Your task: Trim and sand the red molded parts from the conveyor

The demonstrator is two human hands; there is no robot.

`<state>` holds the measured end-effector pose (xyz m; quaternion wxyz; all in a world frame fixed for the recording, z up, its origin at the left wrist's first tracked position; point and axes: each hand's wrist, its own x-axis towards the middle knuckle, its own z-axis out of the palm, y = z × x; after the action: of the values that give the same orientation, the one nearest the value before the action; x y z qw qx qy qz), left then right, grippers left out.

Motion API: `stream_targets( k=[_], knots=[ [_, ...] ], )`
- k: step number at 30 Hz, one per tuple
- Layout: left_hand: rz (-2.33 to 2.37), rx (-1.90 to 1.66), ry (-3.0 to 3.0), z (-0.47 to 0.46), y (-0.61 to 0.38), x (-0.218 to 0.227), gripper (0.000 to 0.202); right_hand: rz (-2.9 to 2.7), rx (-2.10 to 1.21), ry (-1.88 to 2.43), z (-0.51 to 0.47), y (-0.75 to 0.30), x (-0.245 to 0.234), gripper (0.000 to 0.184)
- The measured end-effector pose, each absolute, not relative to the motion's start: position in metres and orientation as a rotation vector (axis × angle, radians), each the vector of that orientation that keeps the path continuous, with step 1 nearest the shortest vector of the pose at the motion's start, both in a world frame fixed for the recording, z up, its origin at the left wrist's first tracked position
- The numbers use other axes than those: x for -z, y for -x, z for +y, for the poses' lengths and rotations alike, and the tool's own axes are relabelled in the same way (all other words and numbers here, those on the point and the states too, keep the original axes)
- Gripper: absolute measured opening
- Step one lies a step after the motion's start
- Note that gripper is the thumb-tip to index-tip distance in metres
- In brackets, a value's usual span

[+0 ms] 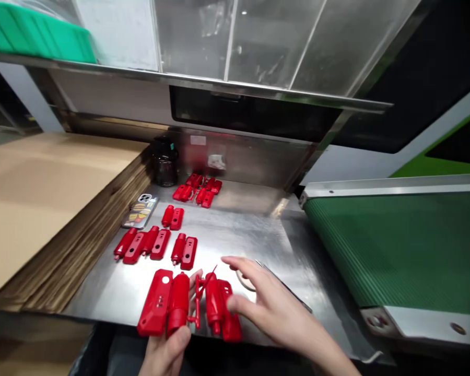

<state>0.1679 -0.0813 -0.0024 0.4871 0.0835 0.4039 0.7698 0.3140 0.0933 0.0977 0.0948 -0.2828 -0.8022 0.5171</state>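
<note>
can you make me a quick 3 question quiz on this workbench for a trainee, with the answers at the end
1. Which of these is to the right of the metal table?
a) cardboard stack
b) green conveyor belt
c) turquoise crate
2. True or false: the phone lies with its camera lenses facing up.
3. Fill in the gap: the thumb of the ____ hand presses on the lower end of a cylinder of the joined red parts.

Key:
1. b
2. True
3. left hand
</note>
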Motion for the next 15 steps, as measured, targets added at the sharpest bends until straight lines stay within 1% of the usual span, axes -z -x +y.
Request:
stream_targets(
  k=[1, 2, 3, 4, 6, 7, 9, 11, 12, 13, 14, 15],
  knots=[
    [0.988, -1.888, -0.169, -0.082, -0.164, 0.000, 0.066, -2.466, -1.582, 0.883, 0.096, -0.317, -0.093, 0.087],
    [0.996, -1.899, -0.143, -0.082, -0.161, -0.002, 0.066, -2.532, -1.656, 0.912, 0.096, -0.320, -0.088, 0.109],
    [1.001, -1.905, -0.126, -0.082, -0.159, -0.003, 0.065, -2.574, -1.717, 0.935, 0.095, -0.323, -0.082, 0.123],
    [1.002, -1.907, -0.114, -0.083, -0.157, -0.003, 0.063, -2.597, -1.741, 0.954, 0.091, -0.325, -0.076, 0.130],
    [0.997, -1.896, -0.102, -0.083, -0.155, -0.002, 0.057, -2.604, -1.639, 0.977, 0.079, -0.329, -0.060, 0.131],
    [0.987, -1.887, -0.101, -0.083, -0.153, 0.000, 0.053, -2.626, -1.511, 0.963, 0.072, -0.331, -0.052, 0.127],
    [0.916, -1.857, -0.106, -0.081, -0.148, 0.004, 0.045, -2.720, -1.123, 0.842, 0.059, -0.335, -0.034, 0.113],
    [0.775, -1.796, -0.125, -0.078, -0.137, 0.006, 0.040, -2.768, -0.737, 0.690, 0.050, -0.339, -0.018, 0.106],
    [0.709, -1.758, -0.137, -0.078, -0.131, 0.007, 0.041, -2.752, -0.647, 0.665, 0.047, -0.341, -0.012, 0.104],
    [0.667, -1.719, -0.151, -0.079, -0.126, 0.007, 0.043, -2.721, -0.667, 0.670, 0.045, -0.342, -0.008, 0.101],
    [0.653, -1.686, -0.172, -0.081, -0.120, 0.008, 0.046, -2.682, -0.790, 0.691, 0.044, -0.341, -0.006, 0.098],
    [0.662, -1.661, -0.199, -0.084, -0.116, 0.010, 0.052, -2.641, -0.985, 0.711, 0.044, -0.340, -0.006, 0.094]
  ],
)
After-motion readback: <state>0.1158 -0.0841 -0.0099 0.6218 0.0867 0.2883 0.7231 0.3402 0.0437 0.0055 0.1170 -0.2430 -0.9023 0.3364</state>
